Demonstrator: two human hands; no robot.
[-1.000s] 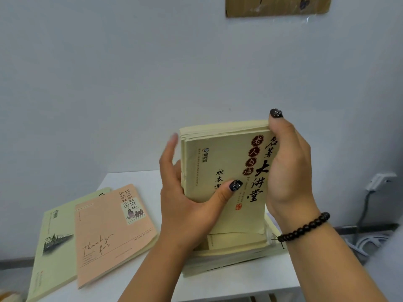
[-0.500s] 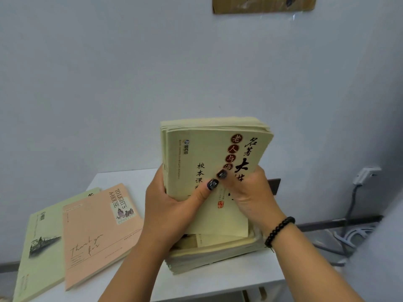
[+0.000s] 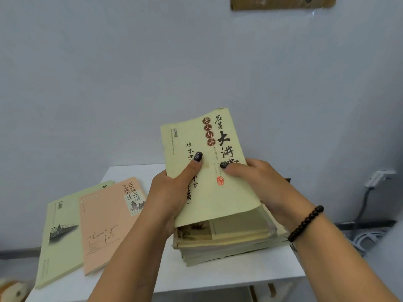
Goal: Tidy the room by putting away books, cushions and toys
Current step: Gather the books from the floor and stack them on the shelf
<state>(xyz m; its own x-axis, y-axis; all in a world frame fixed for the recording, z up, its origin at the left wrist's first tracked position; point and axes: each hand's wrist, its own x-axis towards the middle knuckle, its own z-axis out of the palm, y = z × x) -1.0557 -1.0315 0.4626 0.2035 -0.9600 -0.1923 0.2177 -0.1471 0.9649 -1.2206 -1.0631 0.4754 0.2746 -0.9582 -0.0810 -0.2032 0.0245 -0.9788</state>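
Note:
A thin pale-yellow booklet (image 3: pixel 209 149) with black Chinese lettering tilts up off a stack of similar yellow books (image 3: pixel 229 240) on the small white table (image 3: pixel 218 277). My left hand (image 3: pixel 170 192) grips the booklet's left edge, thumb on the cover. My right hand (image 3: pixel 257 182) grips its right edge, thumb on the cover too. To the left lie a pink book (image 3: pixel 109 221) marked "To Light's A-House" and, partly under it, a light green book (image 3: pixel 58 236).
A grey wall stands right behind the table. A brown cardboard piece (image 3: pixel 281 2) is taped high on the wall. A white plug and cable (image 3: pixel 377 179) hang at the right, with coiled cable on the floor below. The table's front edge is close to me.
The bundle held upright has come down onto the stack. My right hand slid from its top corner to its right edge, and now only the thin top booklet is tilted up.

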